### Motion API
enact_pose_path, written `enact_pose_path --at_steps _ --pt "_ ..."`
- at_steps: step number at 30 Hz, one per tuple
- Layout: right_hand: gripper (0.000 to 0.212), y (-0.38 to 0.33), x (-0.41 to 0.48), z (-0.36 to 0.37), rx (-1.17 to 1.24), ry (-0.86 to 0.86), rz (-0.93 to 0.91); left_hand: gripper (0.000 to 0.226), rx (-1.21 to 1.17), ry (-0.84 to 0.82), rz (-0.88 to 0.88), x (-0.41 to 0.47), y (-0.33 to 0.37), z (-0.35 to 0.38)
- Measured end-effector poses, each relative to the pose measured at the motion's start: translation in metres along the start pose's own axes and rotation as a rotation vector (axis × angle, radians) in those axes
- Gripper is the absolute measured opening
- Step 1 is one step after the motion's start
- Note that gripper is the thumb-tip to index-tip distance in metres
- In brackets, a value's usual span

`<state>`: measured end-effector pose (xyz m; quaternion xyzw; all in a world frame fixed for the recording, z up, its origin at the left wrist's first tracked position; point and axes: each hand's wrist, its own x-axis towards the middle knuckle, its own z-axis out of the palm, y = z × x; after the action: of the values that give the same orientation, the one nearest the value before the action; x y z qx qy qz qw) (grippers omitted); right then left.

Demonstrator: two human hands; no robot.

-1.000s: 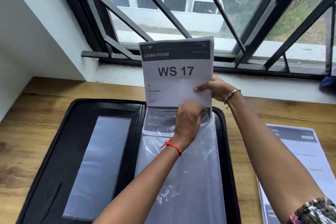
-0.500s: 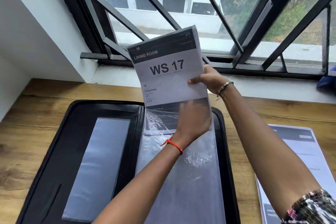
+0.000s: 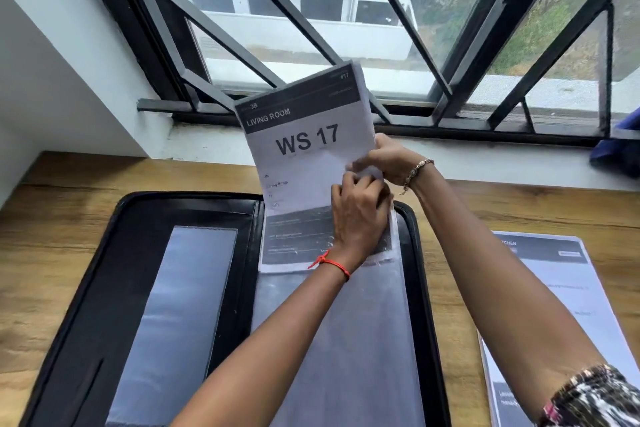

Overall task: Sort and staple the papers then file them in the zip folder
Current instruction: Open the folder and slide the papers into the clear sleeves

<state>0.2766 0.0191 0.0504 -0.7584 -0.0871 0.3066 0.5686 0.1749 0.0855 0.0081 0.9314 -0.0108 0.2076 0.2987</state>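
Black zip folder (image 3: pixel 104 288) lying open flat on a wooden table (image 3: pixel 52 236), filling the middle and the 7 o'clock part of the view. Clear plastic sleeve (image 3: pixel 339 340) on the folder's right half, running from the centre down toward 6 o'clock.

Paper set (image 3: pixel 304 149) marked "LIVING ROOM" and "WS 17" just above centre, toward 12 o'clock, tilted with its top leaning to 1 o'clock, lower end already inside the mouth of the sleeve, upper part standing free in front of the window (image 3: pixel 381 28).

Left hand (image 3: pixel 360 218) at centre, red thread on the wrist, fingers curled and closed on the right side of the paper set at the sleeve's mouth; whether pinching the sleeve edge, the paper, or both, cannot tell. Right hand (image 3: pixel 391 159) just above it at 1 o'clock, bracelet on the wrist, thumb and fingers pinching the right edge of the same paper set. Both hands touching each other at the fingertips.

Second paper stack (image 3: pixel 561 305) lying flat on the table at 4 o'clock, just beside the folder's right edge, partly covered by the right forearm, header reading "…TCHEN".

Blue object (image 3: pixel 620 152) on the sill at 3 o'clock, too cut off to identify.
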Motion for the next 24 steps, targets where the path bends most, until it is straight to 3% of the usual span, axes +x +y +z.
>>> enact_pose_path --at_steps 3,5,9,13,16,21,24 --pt "0.029 0.006 -0.008 -0.002 -0.025 -0.102 0.065 0.011 -0.011 0.003 0.028 -0.004 -0.001 0.001" --pt "0.020 0.010 -0.011 -0.003 -0.020 -0.120 0.098 0.011 -0.031 -0.007 0.034 -0.007 -0.002 0.002" --pt "0.003 0.014 -0.007 -0.002 0.146 0.146 0.041 0.008 -0.063 -0.069 0.046 -0.010 -0.006 0.002" --pt "0.011 0.020 -0.003 0.000 0.111 0.255 0.044 0.004 -0.055 -0.096 0.050 -0.011 -0.007 0.001" --pt "0.021 0.029 -0.009 -0.004 -0.050 0.180 0.165 0.007 -0.038 -0.085 0.049 -0.010 -0.007 0.002" --pt "0.041 0.042 -0.022 -0.011 -0.104 0.085 0.298 0.009 -0.020 -0.099 0.104 -0.014 -0.005 0.006" --pt "0.027 0.042 -0.021 -0.011 0.017 0.183 0.220 0.016 0.016 -0.107 0.082 -0.020 -0.012 0.006"
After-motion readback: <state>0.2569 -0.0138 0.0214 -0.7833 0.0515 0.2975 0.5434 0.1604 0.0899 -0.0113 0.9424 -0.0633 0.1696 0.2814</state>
